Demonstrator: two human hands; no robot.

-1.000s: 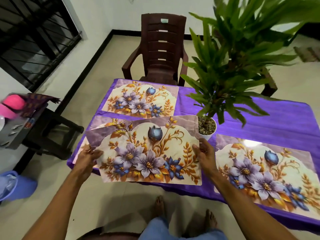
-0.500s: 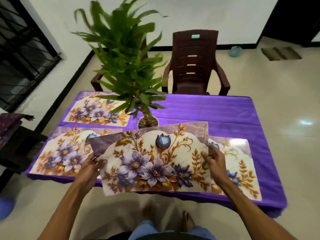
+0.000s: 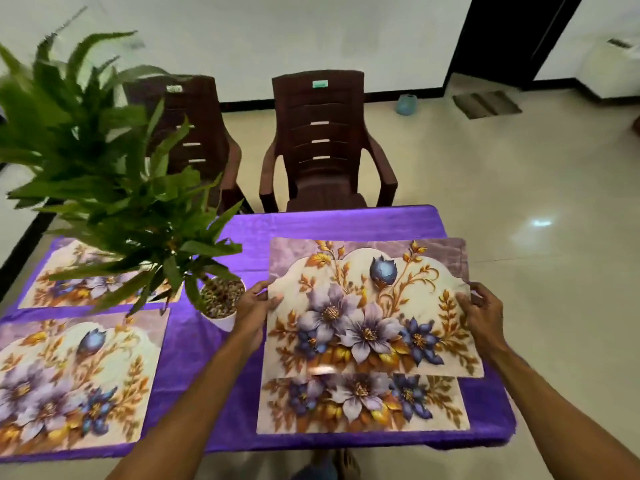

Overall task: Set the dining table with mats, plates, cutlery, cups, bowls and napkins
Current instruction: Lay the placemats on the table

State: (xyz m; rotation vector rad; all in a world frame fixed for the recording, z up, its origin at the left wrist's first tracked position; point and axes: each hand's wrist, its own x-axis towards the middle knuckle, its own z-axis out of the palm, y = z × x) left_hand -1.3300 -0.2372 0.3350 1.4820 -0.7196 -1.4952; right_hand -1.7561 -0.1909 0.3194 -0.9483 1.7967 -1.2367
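Observation:
I hold a floral place mat (image 3: 372, 306) above the right half of the purple-clothed table (image 3: 332, 226). My left hand (image 3: 254, 311) pinches its left edge and my right hand (image 3: 481, 317) pinches its right edge. The held mat hovers over the far right part of the table and overlaps another floral mat (image 3: 363, 405) lying near the front right edge. A further mat (image 3: 72, 382) lies at the front left. Behind it lies another mat (image 3: 69, 282), partly hidden by plant leaves.
A potted plant in a white pot (image 3: 221, 308) stands mid-table, its leaves (image 3: 104, 174) spreading over the left side. Two brown plastic chairs (image 3: 325, 143) stand at the far side. Tiled floor lies to the right, with a small blue object (image 3: 407, 103) by the wall.
I have carried the mat rightward along the table, from over the left mats, past the plant, to above the right-hand mat. Both hands kept their hold.

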